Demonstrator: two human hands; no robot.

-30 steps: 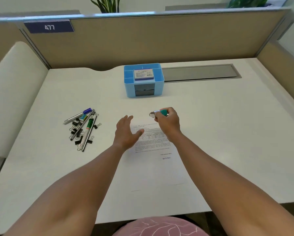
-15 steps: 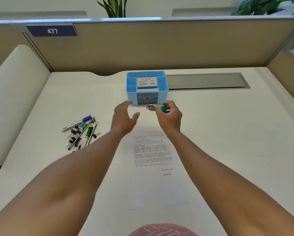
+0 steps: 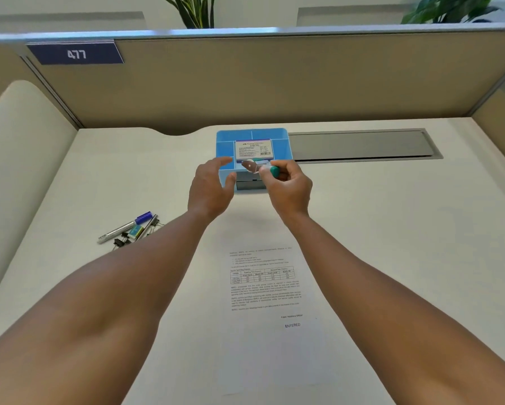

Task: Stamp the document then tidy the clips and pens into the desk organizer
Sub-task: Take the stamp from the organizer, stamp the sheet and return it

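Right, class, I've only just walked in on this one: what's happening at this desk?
A person at a desk is reaching both hands to a blue organizer. The right hand grips a small green-handled stamp at the organizer's front; the left hand hovers open beside it. The document lies flat nearer the person and already reads ENTERED. The pens and clips lie in a loose heap to the left, not yet tidied.
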